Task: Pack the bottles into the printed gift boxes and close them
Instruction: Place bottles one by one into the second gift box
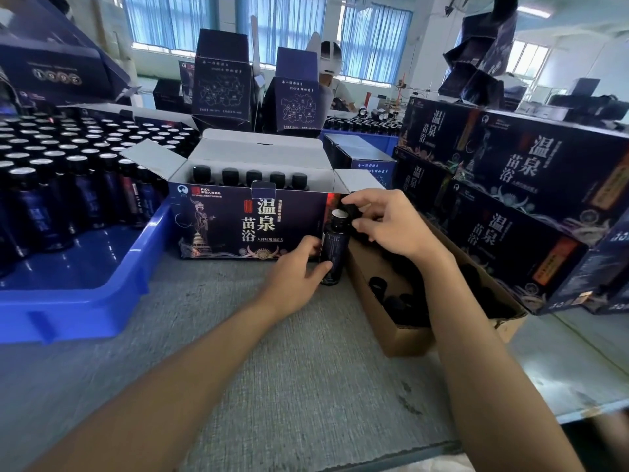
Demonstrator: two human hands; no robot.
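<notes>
An open printed gift box (238,223) stands on the grey table with its flaps up; several capped dark bottles (253,178) stand in a row along its back. Just right of the box a dark bottle (333,247) stands upright with no cap on its neck. My left hand (296,270) grips that bottle near its base. My right hand (391,223) hovers beside the bottle's neck and pinches a black cap (350,207) in its fingertips.
A blue tray (85,291) at left holds several uncapped bottles. A brown carton (408,332) of black caps lies at right. Closed printed boxes (531,185) are stacked at far right; more open boxes and a person stand behind.
</notes>
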